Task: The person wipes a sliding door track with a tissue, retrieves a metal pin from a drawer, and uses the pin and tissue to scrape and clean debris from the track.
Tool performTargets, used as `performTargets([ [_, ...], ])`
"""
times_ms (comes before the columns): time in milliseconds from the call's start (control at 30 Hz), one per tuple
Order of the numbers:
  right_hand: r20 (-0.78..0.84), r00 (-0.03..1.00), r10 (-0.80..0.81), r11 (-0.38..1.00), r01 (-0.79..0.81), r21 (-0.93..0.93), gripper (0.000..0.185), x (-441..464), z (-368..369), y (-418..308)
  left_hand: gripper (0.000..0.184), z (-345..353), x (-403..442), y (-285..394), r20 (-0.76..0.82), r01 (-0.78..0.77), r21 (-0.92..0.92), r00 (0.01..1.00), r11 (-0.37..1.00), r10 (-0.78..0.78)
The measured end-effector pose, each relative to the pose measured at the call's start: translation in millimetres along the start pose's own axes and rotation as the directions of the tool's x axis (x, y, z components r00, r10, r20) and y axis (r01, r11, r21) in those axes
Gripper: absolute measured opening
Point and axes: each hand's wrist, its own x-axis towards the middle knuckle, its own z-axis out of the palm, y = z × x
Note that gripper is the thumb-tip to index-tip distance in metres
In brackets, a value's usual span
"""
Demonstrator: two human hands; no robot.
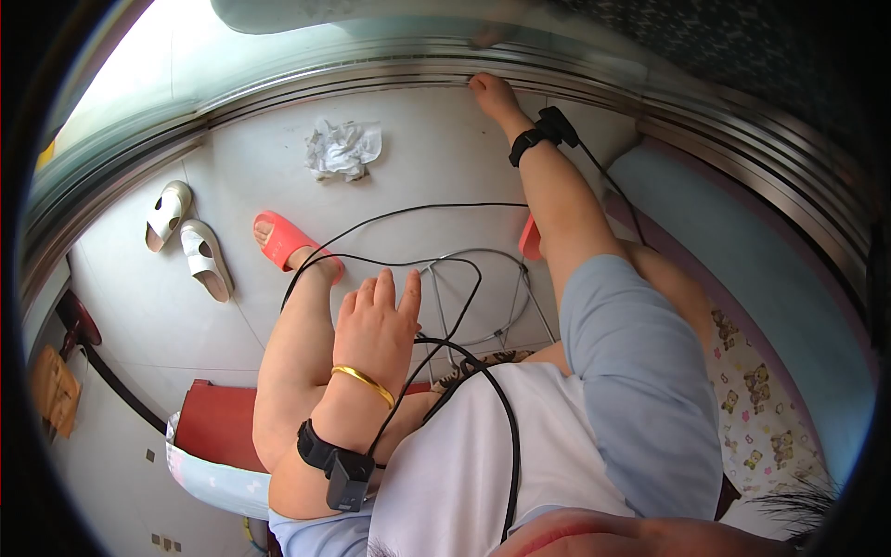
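My right hand reaches forward to the metal sliding-door track. Its fingers are curled at the inner edge of the track; anything held in them is hidden. My left hand hovers over my lap, back of the hand up and fingers stretched out, with nothing in it. A gold bracelet circles the left wrist. Crumpled white tissue lies on the tiled floor, left of my right hand. Black straps with small boxes sit on my right wrist and left forearm.
Black cables loop across my lap and legs. A round metal stool frame stands between my legs. White sandals lie at the left, and my feet wear red slippers. Teddy-bear-print fabric and a blue padded edge are at the right.
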Motion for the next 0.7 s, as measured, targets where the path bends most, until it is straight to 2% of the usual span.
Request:
performTargets([
  [200, -0.031, 0.999, -0.016, 0.992, 0.019, 0.125, 0.024, -2.9, 16.1, -4.2, 0.052, -0.8, -0.4, 0.1, -0.005, 0.006, 0.001, 1.0, 1.0, -0.006],
  [333, -0.024, 0.999, -0.022, 0.99, 0.025, 0.138, 0.025, -6.0, 16.4, -10.2, 0.051, -0.4, -0.7, 0.0, -0.004, -0.002, -0.009, 1.0, 1.0, 0.001],
  [433, -0.074, 0.994, -0.084, 0.987, 0.093, 0.128, 0.021, -7.7, 11.0, -19.4, 0.051, 0.6, -0.5, -0.6, -0.002, -0.003, 0.0, 1.0, 1.0, 0.003],
  [500, -0.081, 0.974, -0.212, 0.977, 0.209, -0.044, 0.017, -7.1, 4.7, -27.8, 0.051, 0.6, 0.3, -1.5, 0.007, -0.001, 0.003, 1.0, 1.0, 0.001],
  [533, -0.08, 0.974, -0.211, 0.977, 0.208, -0.044, 0.017, -9.5, 2.5, -32.4, 0.051, 0.8, 0.7, -1.7, 0.013, 0.001, 0.004, 1.0, 1.0, -0.001],
  [600, -0.077, 0.967, -0.241, 0.952, 0.22, -0.211, 0.012, -15.5, 0.3, -43.5, 0.051, 2.0, 1.1, -2.5, 0.009, 0.001, 0.011, 1.0, 1.0, -0.001],
  [633, -0.078, 0.967, -0.243, 0.952, 0.222, -0.211, 0.012, -17.1, 1.8, -44.3, 0.051, 2.5, 1.6, -2.5, 0.005, 0.002, 0.02, 1.0, 1.0, -0.002],
  [700, -0.038, 0.969, -0.243, 0.91, 0.214, -0.355, 0.014, -19.9, 5.9, -46.6, 0.051, 2.1, 3.2, -2.6, 0.005, 0.004, 0.015, 1.0, 1.0, -0.004],
])
